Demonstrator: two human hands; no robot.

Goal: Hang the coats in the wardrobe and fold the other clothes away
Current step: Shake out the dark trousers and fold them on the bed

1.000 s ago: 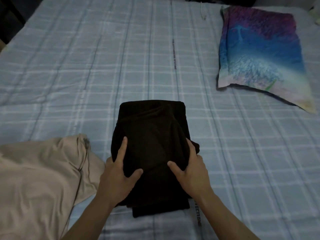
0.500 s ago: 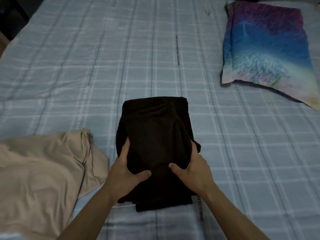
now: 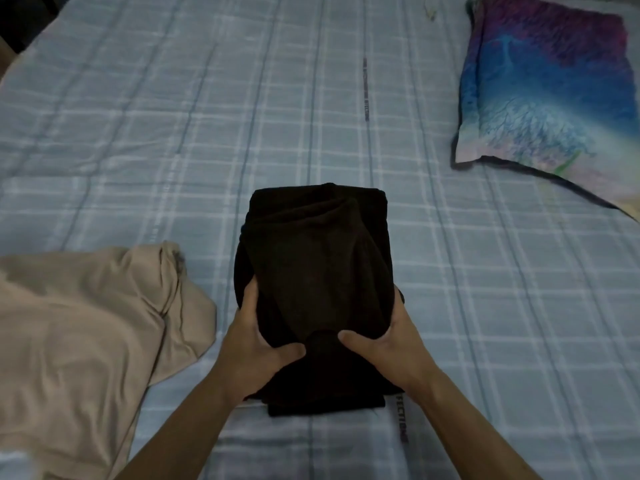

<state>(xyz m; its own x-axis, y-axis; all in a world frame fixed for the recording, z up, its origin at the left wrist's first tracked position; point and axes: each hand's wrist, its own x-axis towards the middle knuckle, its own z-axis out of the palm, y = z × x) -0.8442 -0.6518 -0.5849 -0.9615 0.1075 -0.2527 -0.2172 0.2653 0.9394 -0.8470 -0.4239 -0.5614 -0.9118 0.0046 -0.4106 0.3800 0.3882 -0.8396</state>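
Here a folded black soft-fabric garment sits in the near middle of the bed, a thick oblong bundle with a squared far edge, curved ridges of layered cloth across its top and a lower layer jutting out at the near end. The left hand grips its left side, thumb laid over the top and fingers running along the edge. The right hand grips the right side in the same way, and the two thumbs point toward each other. Just left of the bundle, apart from it, lies a crumpled beige cloth garment.

The black fabric is so dark that its folds are hard to read, and what kind of garment it is cannot be told. The fingertips of both hands are hidden against its sides, and whether the bundle rests on the bed or is raised off it is unclear. The beige garment is cut off by the left and bottom edges.

A pale blue checked sheet covers the bed, with a line of blurred dark lettering along one stripe. A multicoloured rectangular pillow in blue, purple and pink lies at the far right, clipped by the frame, and the far left corner beyond the bed is dark
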